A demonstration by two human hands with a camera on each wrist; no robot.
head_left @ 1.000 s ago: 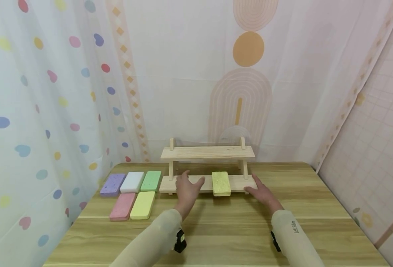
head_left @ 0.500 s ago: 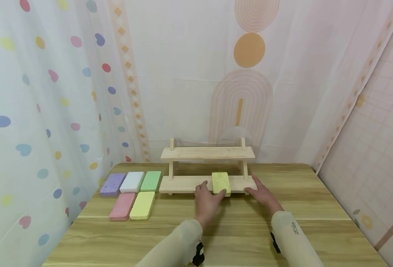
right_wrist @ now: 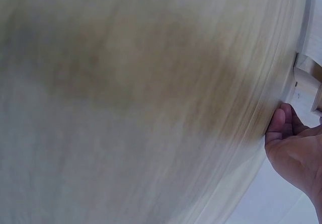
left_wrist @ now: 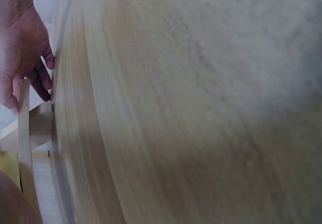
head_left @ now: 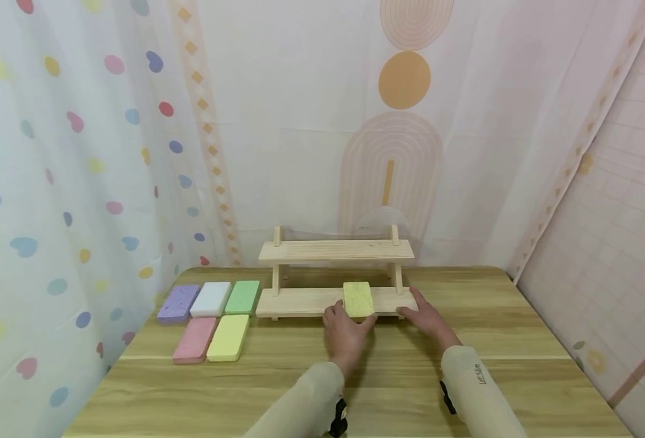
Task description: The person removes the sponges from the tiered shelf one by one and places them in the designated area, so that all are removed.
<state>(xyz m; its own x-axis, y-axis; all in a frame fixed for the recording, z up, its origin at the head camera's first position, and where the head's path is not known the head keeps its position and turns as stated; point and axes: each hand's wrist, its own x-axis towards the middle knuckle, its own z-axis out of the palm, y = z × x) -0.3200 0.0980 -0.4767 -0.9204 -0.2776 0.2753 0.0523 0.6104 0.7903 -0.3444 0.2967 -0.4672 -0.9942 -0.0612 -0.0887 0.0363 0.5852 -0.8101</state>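
Observation:
A speckled yellow sponge (head_left: 358, 299) lies on the lower tier of a two-tier wooden display stand (head_left: 300, 301). My left hand (head_left: 346, 334) holds this sponge from the front, fingers at its left side and thumb at its front right corner. At the stand's right end, my right hand (head_left: 428, 319) grips the lower board, with the thumb along its front edge. Only a strip of the sponge (left_wrist: 7, 164) shows at the edge of the left wrist view. The fingertips behind the board and sponge are partly hidden.
Left of the stand lie a purple sponge (head_left: 179, 303), a white sponge (head_left: 210, 299), a green sponge (head_left: 242, 297), a pink sponge (head_left: 195, 340) and a smooth yellow sponge (head_left: 228, 337). The wooden table (head_left: 410, 389) ends at patterned curtains (head_left: 300, 152).
My left hand has moved right along the stand and taken hold of the speckled yellow sponge. The sponge's front end has shifted back slightly. My right hand has kept its grip on the stand.

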